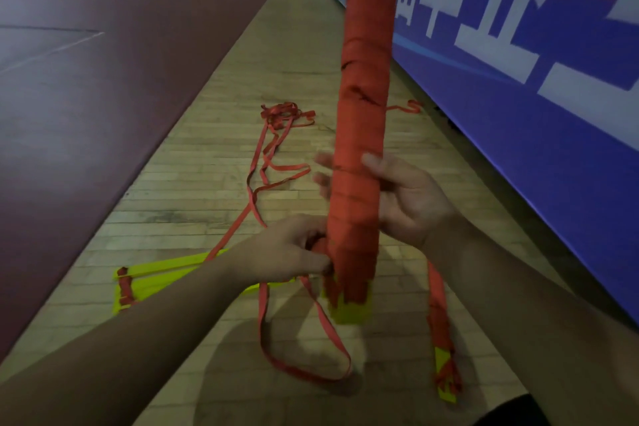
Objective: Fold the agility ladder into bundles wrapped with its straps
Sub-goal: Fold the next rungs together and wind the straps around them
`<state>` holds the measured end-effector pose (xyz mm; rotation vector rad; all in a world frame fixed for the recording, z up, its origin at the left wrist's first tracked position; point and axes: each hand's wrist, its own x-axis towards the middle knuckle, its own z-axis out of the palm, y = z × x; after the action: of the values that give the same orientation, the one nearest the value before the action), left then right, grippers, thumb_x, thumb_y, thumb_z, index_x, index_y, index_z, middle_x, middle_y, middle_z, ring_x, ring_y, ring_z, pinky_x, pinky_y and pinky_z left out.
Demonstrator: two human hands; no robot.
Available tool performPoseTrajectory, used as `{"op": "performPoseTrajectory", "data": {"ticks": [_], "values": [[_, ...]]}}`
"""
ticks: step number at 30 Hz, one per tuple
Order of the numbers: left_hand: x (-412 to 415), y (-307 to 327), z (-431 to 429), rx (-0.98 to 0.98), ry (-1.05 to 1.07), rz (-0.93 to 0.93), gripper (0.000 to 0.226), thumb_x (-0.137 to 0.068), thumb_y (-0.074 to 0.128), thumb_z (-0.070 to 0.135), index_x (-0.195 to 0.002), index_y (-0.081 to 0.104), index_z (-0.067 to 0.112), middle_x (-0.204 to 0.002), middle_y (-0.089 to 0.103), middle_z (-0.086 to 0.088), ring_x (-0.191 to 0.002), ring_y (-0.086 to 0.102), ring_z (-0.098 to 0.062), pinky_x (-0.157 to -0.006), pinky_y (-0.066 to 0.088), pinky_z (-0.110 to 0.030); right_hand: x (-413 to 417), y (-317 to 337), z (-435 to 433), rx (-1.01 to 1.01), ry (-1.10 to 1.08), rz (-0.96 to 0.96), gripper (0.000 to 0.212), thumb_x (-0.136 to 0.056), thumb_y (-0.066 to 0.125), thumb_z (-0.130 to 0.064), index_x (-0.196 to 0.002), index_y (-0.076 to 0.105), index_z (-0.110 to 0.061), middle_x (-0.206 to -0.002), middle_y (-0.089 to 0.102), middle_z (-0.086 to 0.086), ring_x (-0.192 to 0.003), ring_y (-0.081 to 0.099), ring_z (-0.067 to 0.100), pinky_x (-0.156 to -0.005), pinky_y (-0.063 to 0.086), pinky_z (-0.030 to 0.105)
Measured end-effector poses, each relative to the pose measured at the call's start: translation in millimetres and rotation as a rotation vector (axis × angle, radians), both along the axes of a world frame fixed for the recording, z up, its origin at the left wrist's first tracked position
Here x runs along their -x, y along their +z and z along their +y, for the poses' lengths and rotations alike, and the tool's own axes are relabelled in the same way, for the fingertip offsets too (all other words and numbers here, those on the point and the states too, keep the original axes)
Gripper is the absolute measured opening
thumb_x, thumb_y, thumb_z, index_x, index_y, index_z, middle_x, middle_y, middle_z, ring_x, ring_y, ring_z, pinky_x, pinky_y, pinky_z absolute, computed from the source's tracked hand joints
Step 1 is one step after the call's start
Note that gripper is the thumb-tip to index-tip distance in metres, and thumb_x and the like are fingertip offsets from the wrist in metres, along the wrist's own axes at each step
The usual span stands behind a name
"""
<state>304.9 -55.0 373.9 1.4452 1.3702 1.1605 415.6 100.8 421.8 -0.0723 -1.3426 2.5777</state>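
— Whereabouts of the wrapped bundle (363, 114)?
— Centre of the frame, upright, running out past the top edge. Wound in red all the way down, with a yellow end (352, 311) poking out at the bottom.

— And the right hand (404, 197)?
— Just right of centre, palm toward the camera. Closes round the bundle's lower half, thumb across the front, fingers (323, 162) showing blurred past the left side. Holds it up.

— The left hand (294, 249)?
— Lower down, left of the bundle and touching its lower part. Fingers curled in tight, pinching the strap (262, 315) against the wrapping there.

— Below that hand?
— Hangs as one long red loop, down to the wooden floor (207, 135) at bottom centre.

— Anything else of the ladder lying about?
— Yellow rungs (162, 282) flat on the boards at lower left, partly behind the left forearm, bound in red at the left end. Loose straps (280, 112) trailing from there up to a tangle at mid-frame, left of the bundle. A second bundle (437, 308) on the floor at lower right, below the right wrist, red-wound with a yellow tip.

— Surroundings?
— Maroon court floor (103, 79) across the left, blue banner (553, 135) with white lettering along the right.
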Motion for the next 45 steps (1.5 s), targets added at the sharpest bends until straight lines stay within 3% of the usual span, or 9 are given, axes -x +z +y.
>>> {"op": "performPoseTrajectory", "data": {"ticks": [5, 11, 16, 21, 25, 28, 33, 36, 45], "values": [[2.1, -7.4, -2.0, 0.153, -0.092, -0.069, 0.004, -0.082, 0.054, -0.010, -0.084, 0.054, -0.013, -0.065, 0.050, 0.000, -0.059, 0.044, -0.012, -0.057, 0.037, -0.022, 5.2, -6.6, -2.5, -0.074, -0.033, -0.115, 0.050, -0.085, 0.058, -0.010, -0.131, 0.050, 0.011, -0.097, 0.068, 0.017, -0.080, 0.069, 0.023, -0.068, 0.060, 0.034], [24.9, -1.1, -6.7, 0.481, -0.009, 0.168, 0.022, -0.098, 0.056, 0.010, -0.088, 0.073, 0.000, -0.087, 0.077, -0.010, -0.057, 0.065, -0.012, -0.055, 0.049, -0.020, 10.5, -18.5, 22.9, -0.241, -0.257, -0.175, 0.027, -0.091, 0.058, 0.002, -0.118, 0.056, 0.000, -0.103, 0.060, 0.020, -0.082, 0.063, 0.025, -0.079, 0.055, 0.040], [16.8, -4.3, -1.1, 0.376, 0.166, 0.259, 0.042, -0.083, 0.064, 0.042, -0.082, 0.064, 0.000, -0.075, 0.074, -0.009, -0.053, 0.058, -0.015, -0.055, 0.046, -0.027, 10.6, -20.1, 25.0, -0.445, -0.416, -0.165, 0.026, -0.090, 0.065, -0.001, -0.114, 0.061, -0.010, -0.095, 0.068, 0.008, -0.084, 0.065, 0.020, -0.079, 0.056, 0.035], [-33.3, -39.2, 13.3, 0.226, 0.588, 0.750, 0.071, -0.063, 0.056, 0.084, -0.091, 0.057, 0.018, -0.087, 0.068, -0.004, -0.083, 0.066, -0.025, -0.071, 0.052, -0.040, 27.0, -30.5, 4.0, -0.614, -0.656, -0.266, 0.041, -0.080, 0.074, -0.033, -0.115, 0.061, -0.019, -0.090, 0.067, -0.004, -0.085, 0.064, 0.013, -0.083, 0.055, 0.040], [-22.9, -43.0, 15.2, 0.121, 0.649, 0.740, 0.064, -0.064, 0.058, 0.082, -0.088, 0.055, 0.022, -0.086, 0.068, -0.002, -0.082, 0.064, -0.026, -0.067, 0.049, -0.039, 30.2, -23.7, -1.5, -0.339, -0.614, -0.231, 0.023, -0.098, 0.060, -0.018, -0.118, 0.058, -0.008, -0.090, 0.063, 0.002, -0.081, 0.060, 0.013, -0.075, 0.053, 0.033], [-10.6, -25.9, 7.8, 0.088, 0.525, 0.360, 0.039, -0.068, 0.081, 0.058, -0.085, 0.064, 0.027, -0.073, 0.067, 0.004, -0.068, 0.062, -0.011, -0.066, 0.052, -0.034, 22.1, -8.4, 4.4, -0.074, -0.530, -0.098, 0.016, -0.100, 0.053, -0.010, -0.112, 0.057, -0.002, -0.090, 0.062, 0.007, -0.083, 0.061, 0.019, -0.074, 0.053, 0.034], [-5.2, -2.0, 0.6, -0.011, 0.048, -0.200, 0.017, -0.083, 0.076, 0.018, -0.099, 0.072, 0.019, -0.092, 0.074, 0.008, -0.087, 0.067, -0.005, -0.076, 0.052, -0.021, 7.9, 2.7, 9.7, 0.197, -0.117, 0.003, 0.031, -0.087, 0.061, -0.022, -0.110, 0.070, -0.002, -0.106, 0.070, 0.014, -0.094, 0.069, 0.027, -0.083, 0.059, 0.041], [-6.5, -8.5, -0.4, 0.029, -0.098, -0.280, 0.020, -0.084, 0.076, 0.023, -0.103, 0.072, 0.019, -0.099, 0.074, 0.007, -0.093, 0.068, -0.006, -0.082, 0.052, -0.019, 9.5, -5.3, 0.8, 0.149, 0.019, 0.021, 0.057, -0.087, 0.056, -0.009, -0.141, 0.044, 0.007, -0.126, 0.061, 0.025, -0.100, 0.066, 0.034, -0.088, 0.058, 0.042], [25.6, 6.0, -14.5, 0.591, -0.207, 0.299, 0.023, -0.093, 0.068, 0.021, -0.072, 0.074, 0.026, -0.073, 0.074, -0.003, -0.071, 0.071, -0.020, -0.073, 0.055, -0.028, 8.5, -12.4, 6.2, -0.254, -0.192, -0.081, 0.037, -0.090, 0.054, 0.005, -0.125, 0.055, -0.008, -0.106, 0.068, 0.020, -0.081, 0.064, 0.029, -0.075, 0.055, 0.040]]}}
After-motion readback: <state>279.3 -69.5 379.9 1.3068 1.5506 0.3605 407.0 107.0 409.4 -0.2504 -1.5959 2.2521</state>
